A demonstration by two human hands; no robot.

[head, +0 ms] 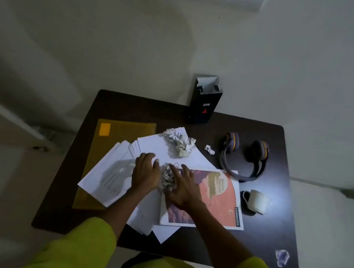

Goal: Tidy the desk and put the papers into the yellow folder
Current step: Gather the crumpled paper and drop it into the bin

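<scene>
Cupping crumpled paper ball (167, 180) between my left hand (145, 174) and right hand (183, 190), fingers spread, not clamped; risk: loose sheets (108, 176) sliding toward table's near edge (178, 256).

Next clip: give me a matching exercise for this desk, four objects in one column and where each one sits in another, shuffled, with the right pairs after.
Objects:
1. yellow folder
2. headphones
3. mug
4. black box

Places:
A. standing upright at the far edge
B. right of the magazine, near side of the headphones
C. left side, partly under the papers
D. right of the far crumpled paper

Pairs: 1-C, 2-D, 3-B, 4-A
</scene>
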